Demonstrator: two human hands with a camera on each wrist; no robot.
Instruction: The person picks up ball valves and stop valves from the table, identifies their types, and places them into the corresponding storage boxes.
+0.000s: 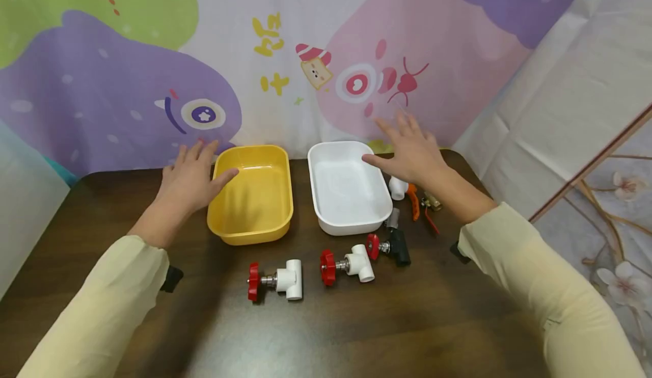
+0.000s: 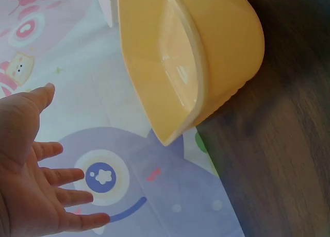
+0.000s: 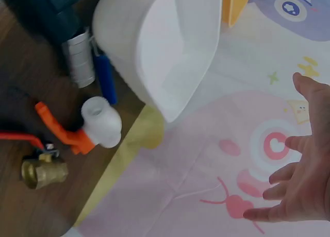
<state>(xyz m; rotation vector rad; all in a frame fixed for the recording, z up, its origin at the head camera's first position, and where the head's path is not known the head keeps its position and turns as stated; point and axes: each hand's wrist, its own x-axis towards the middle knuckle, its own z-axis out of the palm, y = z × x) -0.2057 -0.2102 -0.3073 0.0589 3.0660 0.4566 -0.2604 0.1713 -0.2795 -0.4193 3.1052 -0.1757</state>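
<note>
Dark-brown wood-grain table. By far edge: yellow rectangular plastic tray, left; white rectangular plastic tray, right. Left hand: fingers spread wide, raised near yellow tray. Right hand: likewise, near white tray. Nearer side: two white tee valves, one black tee valve, all with red handwheels. Toward far right corner: brass valve, red lever.
</note>
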